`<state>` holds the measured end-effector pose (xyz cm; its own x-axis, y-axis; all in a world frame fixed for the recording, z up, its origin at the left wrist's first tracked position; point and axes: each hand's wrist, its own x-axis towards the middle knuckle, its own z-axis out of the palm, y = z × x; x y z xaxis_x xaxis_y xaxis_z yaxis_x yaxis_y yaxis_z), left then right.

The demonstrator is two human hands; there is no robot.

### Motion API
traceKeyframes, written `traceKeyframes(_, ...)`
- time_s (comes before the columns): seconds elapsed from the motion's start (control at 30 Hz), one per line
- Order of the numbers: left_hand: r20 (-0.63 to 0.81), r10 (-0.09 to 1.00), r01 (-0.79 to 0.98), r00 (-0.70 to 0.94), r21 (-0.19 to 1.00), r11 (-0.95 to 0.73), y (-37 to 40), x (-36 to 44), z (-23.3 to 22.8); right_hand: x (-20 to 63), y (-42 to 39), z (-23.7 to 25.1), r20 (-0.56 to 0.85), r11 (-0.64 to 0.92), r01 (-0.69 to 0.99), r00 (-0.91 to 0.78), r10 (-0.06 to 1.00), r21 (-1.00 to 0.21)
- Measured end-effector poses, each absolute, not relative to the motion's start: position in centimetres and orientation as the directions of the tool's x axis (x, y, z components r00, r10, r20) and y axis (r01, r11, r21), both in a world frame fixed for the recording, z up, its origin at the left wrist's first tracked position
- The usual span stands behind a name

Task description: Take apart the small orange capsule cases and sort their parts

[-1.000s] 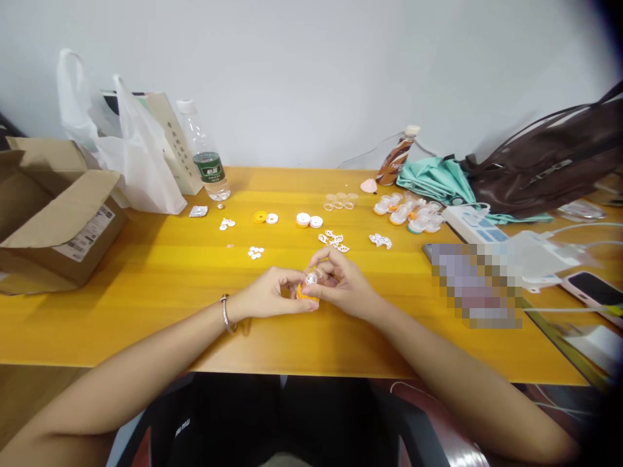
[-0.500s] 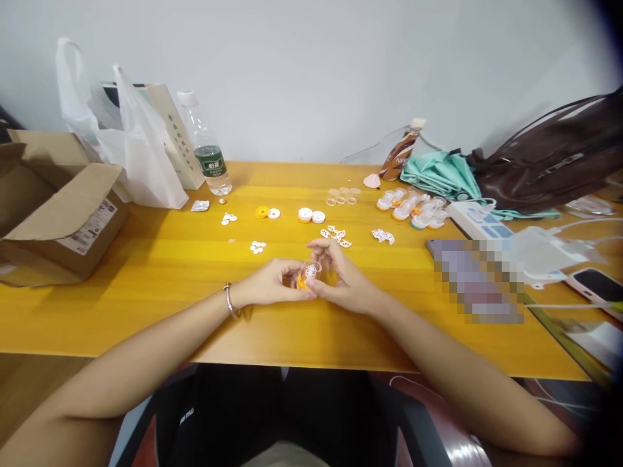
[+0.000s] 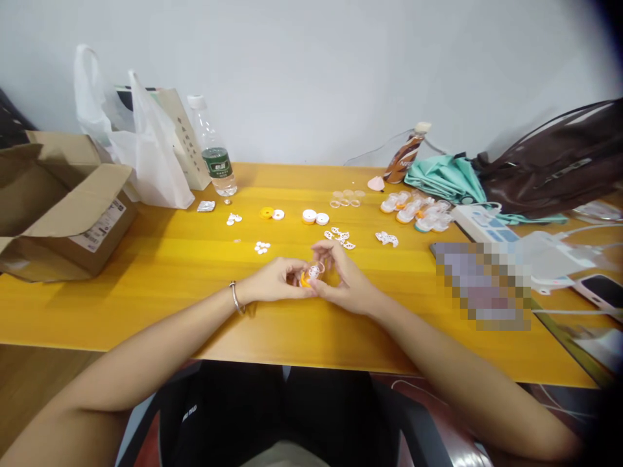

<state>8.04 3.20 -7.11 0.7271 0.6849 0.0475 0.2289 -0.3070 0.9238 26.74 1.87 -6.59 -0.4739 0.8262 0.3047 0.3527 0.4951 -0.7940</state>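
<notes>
Between my two hands is a small orange-and-clear plastic case (image 3: pixel 306 279) with a white slotted piece inside it. My left hand (image 3: pixel 277 280) is closed around its orange end. At the clear end, my right hand (image 3: pixel 342 279) grips with thumb and bent fingers; the fingers partly hide the case. Just beyond the hands lie white slotted pieces (image 3: pixel 339 237), with more white slotted pieces (image 3: pixel 386 239) to their right. Round white caps (image 3: pixel 309 215) and a yellow disc (image 3: pixel 266 213) sit farther back, near clear rings (image 3: pixel 347 198). Small white discs (image 3: pixel 262 248) lie to the left.
Several clear-and-coloured cases (image 3: pixel 415 210) stand at back right, before a teal cloth bundle (image 3: pixel 445 178) and brown bottle (image 3: pixel 407 154). A phone (image 3: pixel 602 289) and power strip (image 3: pixel 479 224) lie rightward. At left are a cardboard box (image 3: pixel 63 211), white bag (image 3: pixel 154 162) and water bottle (image 3: pixel 217 152).
The view has shifted slightly, so things on the table appear a little farther right. Both hands keep their hold on the case, with hardly any change in their grip.
</notes>
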Motion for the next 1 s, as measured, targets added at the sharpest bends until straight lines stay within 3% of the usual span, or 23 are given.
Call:
traceKeyframes(0.1,0.041,0.695,0.261,0.718,0.910,-0.323,3.33,7.90,-7.15,26.73,1.86,-6.64,0.241,0.448,0.367,-0.489,0.839,-0.816)
traceKeyframes(0.23,0.037,0.693,0.268,0.720,0.906,-0.327,3.46,7.83,-7.11,26.69,1.82,-6.62,0.297,0.494,0.382,-0.470,0.831,-0.781)
traceKeyframes(0.37,0.019,0.677,0.270,0.736,0.909,-0.319,3.47,7.82,-6.98,26.63,1.76,-6.58,0.190,0.430,0.429,-0.497,0.847,-0.795)
traceKeyframes(0.47,0.035,0.693,0.272,0.721,0.904,-0.328,3.48,7.76,-7.04,26.63,1.76,-6.57,0.243,0.478,0.429,-0.496,0.834,-0.766)
traceKeyframes(0.6,0.035,0.688,0.267,0.725,0.906,-0.328,3.62,7.70,-7.38,26.57,1.78,-6.58,0.173,0.421,0.467,-0.485,0.857,-0.778)
traceKeyframes(0.73,0.043,0.688,0.274,0.724,0.898,-0.344,3.70,7.69,-7.49,26.37,1.71,-6.44,0.222,0.461,0.465,-0.481,0.848,-0.756)
traceKeyframes(0.87,0.027,0.683,0.288,0.730,0.894,-0.343,3.66,7.71,-7.34,26.22,1.56,-6.15,0.147,0.402,0.507,-0.470,0.870,-0.762)
traceKeyframes(1.0,0.028,0.663,0.277,0.748,0.895,-0.350,3.75,7.63,-7.43,26.27,1.45,-5.94,0.240,0.521,0.480,-0.530,0.813,-0.706)
